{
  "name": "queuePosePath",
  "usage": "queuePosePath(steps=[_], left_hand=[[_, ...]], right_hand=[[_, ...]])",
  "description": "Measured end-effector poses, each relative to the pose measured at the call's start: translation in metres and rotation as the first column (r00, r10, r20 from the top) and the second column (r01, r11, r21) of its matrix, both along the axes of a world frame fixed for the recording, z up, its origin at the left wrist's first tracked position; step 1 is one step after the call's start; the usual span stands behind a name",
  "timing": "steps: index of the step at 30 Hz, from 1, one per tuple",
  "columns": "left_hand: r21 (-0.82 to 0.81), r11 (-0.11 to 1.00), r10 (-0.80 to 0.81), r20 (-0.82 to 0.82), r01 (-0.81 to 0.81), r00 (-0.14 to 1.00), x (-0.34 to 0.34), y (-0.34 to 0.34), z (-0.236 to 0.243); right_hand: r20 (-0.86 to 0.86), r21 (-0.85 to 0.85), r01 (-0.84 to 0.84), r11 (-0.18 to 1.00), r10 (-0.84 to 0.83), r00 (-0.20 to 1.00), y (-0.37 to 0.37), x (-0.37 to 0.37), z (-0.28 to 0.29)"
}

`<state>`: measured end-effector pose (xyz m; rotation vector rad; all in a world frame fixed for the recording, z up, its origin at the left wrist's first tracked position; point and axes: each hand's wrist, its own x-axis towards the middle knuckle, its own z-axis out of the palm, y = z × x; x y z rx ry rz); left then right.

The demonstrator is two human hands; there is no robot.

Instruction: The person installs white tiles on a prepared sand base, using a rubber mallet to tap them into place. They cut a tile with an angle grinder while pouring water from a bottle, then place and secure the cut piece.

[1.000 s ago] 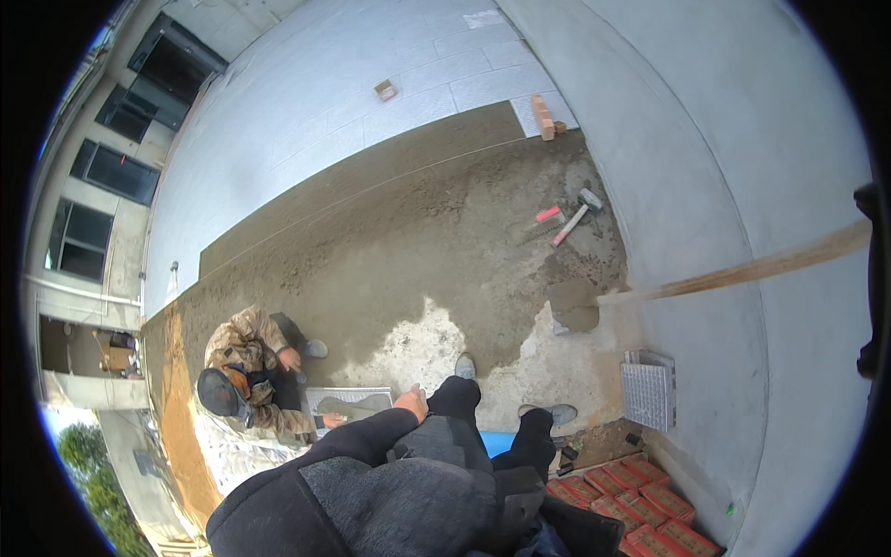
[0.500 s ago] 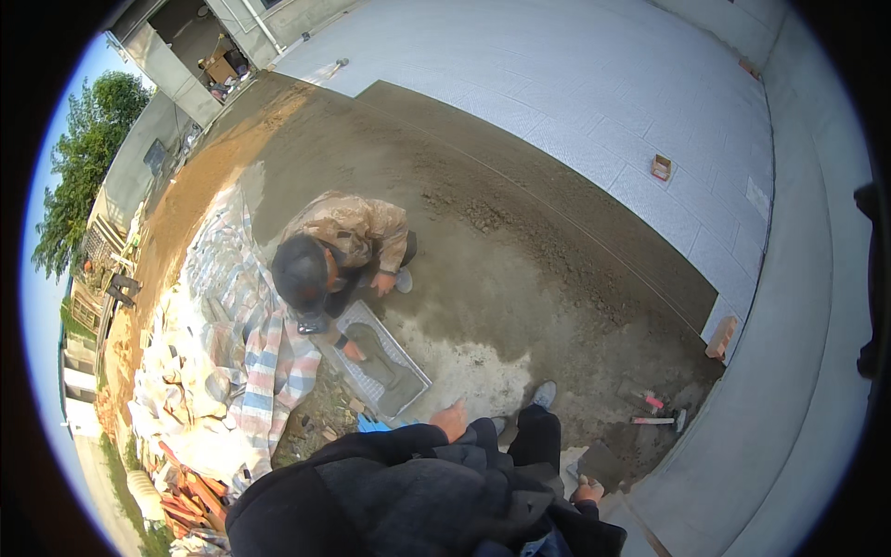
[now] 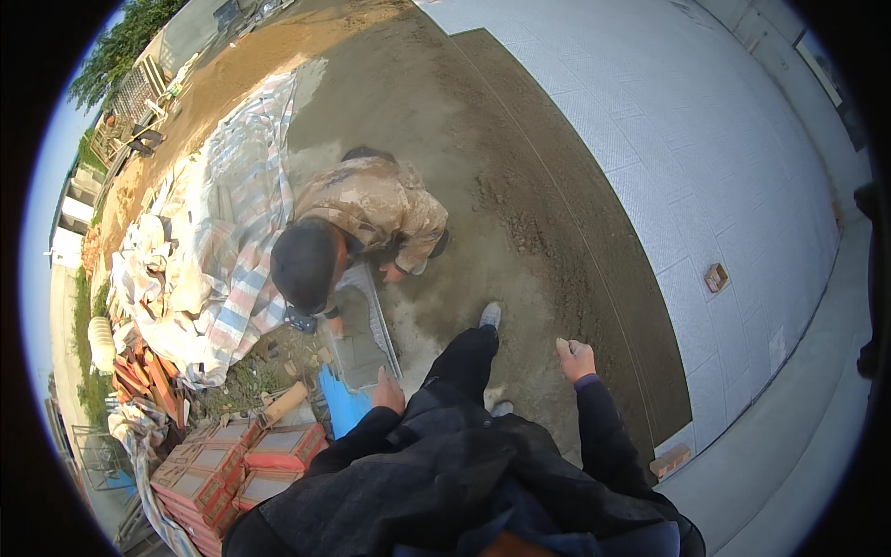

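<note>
My left hand (image 3: 388,391) is low in the middle, near the close corner of a pale-edged slab (image 3: 386,332). One of its fingers stretches out, and I see nothing in it. Out to the right, my right hand (image 3: 577,360) is closed above the damp ground, with nothing visible inside. Wet grey mortar (image 3: 357,345) lies spread on the slab. A co-worker (image 3: 367,209) in a tan camouflage jacket crouches over it, one hand on the mortar and the other beside the slab's far edge. My shoe (image 3: 490,316) stands on the bare ground right of the slab.
Stacked red-edged boxes (image 3: 283,447) and a blue sheet (image 3: 342,401) lie at my left, below a striped tarp (image 3: 246,306). A taut string (image 3: 566,190) crosses the grey bed beside pale paving (image 3: 705,186). A brick (image 3: 670,461) lies near the right wall.
The view has turned and shifted. My right hand has come up from beside a dark flat piece near the ground and is now held out. My left hand is closer to the slab's corner.
</note>
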<state>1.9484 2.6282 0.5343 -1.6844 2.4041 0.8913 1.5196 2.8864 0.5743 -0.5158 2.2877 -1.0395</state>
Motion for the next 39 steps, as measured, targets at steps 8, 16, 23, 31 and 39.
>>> queuePosePath(steps=[8,16,23,31,39], left_hand=[[0.103,0.991,0.102,-0.131,-0.089,0.986,-0.203,-0.177,0.012],[0.022,0.946,0.314,-0.323,-0.324,0.893,-0.406,-0.383,0.042],[0.119,0.892,0.451,-0.258,-0.435,0.855,-0.52,-0.547,0.0],[0.307,0.855,0.366,0.212,-0.418,0.906,-0.505,-0.663,-0.023],[0.435,0.868,0.02,0.452,-0.24,0.892,-0.54,-0.913,-0.078]], right_hand=[[0.012,0.594,-0.108,0.797,0.126,0.992,-0.09,-0.165,-0.073],[0.193,0.885,-0.121,0.45,-0.118,0.974,-0.124,-0.314,-0.078],[0.251,0.868,-0.276,0.413,0.116,0.961,-0.388,-0.533,-0.115],[0.139,0.32,-0.251,0.914,0.217,0.966,-0.922,-0.738,-0.042],[0.188,0.238,-0.455,0.858,0.419,0.888,-1.326,-0.758,-0.028]])
